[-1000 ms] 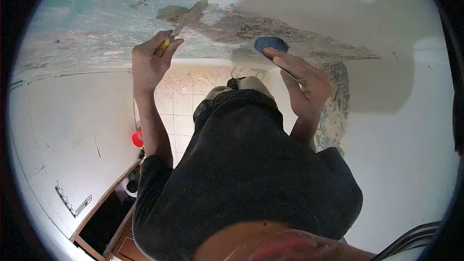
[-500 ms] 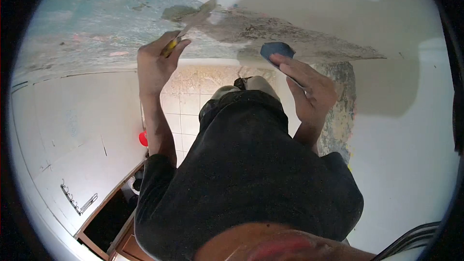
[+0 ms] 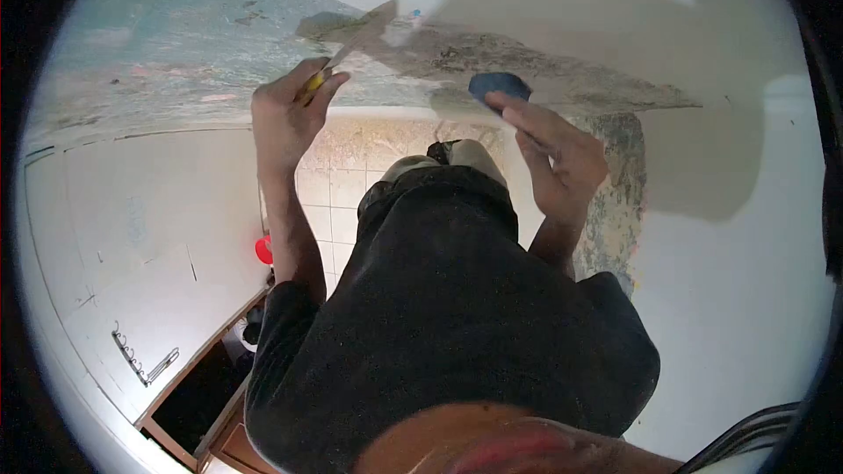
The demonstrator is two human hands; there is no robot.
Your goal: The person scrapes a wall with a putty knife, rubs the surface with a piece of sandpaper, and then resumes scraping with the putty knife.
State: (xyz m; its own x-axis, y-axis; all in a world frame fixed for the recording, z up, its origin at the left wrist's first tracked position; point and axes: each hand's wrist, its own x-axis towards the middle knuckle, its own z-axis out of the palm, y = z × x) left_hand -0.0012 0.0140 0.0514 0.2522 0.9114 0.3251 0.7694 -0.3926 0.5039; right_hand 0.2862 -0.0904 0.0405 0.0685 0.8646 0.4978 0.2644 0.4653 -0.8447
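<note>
My left hand (image 3: pixel 291 114) is closed around the yellow handle of a putty knife (image 3: pixel 369 32), whose flat blade slants up and right over the peeling wall (image 3: pixel 193 44). My right hand (image 3: pixel 562 158) grips a flat dark blue piece (image 3: pixel 499 86), the thumb and fingers pressed on it and its far edge close against the wall. Its kind does not show clearly; part of it is hidden behind the fingers. Between the two hands runs a stripped, grey, mottled band of wall (image 3: pixel 457 53), shadowed by my arms.
Below lies a tiled floor (image 3: pixel 347 189) with brown dust along the wall's foot. Another stripped patch (image 3: pixel 619 193) is on the right wall. To the left are a white surface with a hook rail (image 3: pixel 132 355), a red object (image 3: pixel 263 249) and a wooden cabinet (image 3: pixel 237 452).
My right hand and the blue piece have shifted slightly left and up along the wall. My left hand with the putty knife stays nearly in place.
</note>
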